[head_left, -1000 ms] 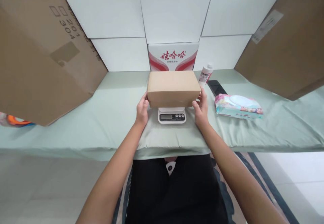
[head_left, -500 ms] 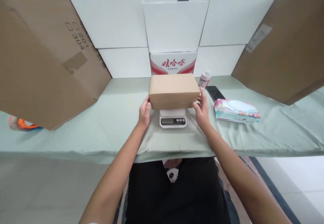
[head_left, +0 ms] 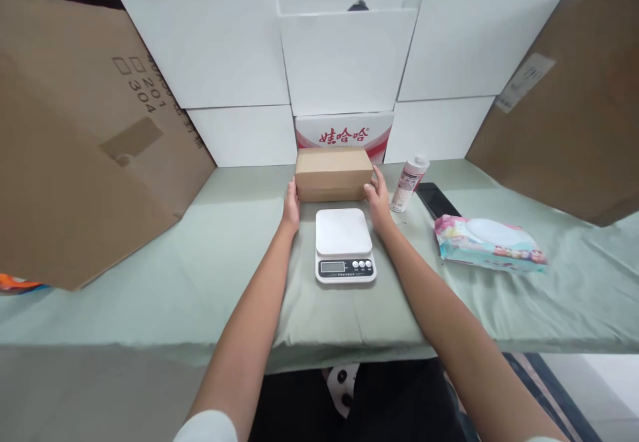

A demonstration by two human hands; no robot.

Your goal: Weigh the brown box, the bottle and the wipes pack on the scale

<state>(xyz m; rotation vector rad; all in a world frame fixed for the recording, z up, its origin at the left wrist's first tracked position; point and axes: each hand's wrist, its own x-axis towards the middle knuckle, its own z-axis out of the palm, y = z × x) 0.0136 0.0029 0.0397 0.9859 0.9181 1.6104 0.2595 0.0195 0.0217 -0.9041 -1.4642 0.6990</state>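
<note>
While two big brown cardboard sheets are leaning at the left and right sides, a long counter with a pale green cloth is carrying everything else. White boards are standing along the back, with a white and red printed carton in the middle of them. Just in front of that carton, the small plain brown cardboard box is sitting on the green cloth, behind the white kitchen scale and not on it. The scale's plate is showing bare, so the weighing part is looking finished, and the box is looking put away at the back.

The left hand is pressing flat on the box's left end, and the right hand is touching its right end, so both are gripping the box between them. Letting go is looking like what is left.

A pastel pack of wet wipes, a black phone and a little white bottle are lying to the right.
</note>
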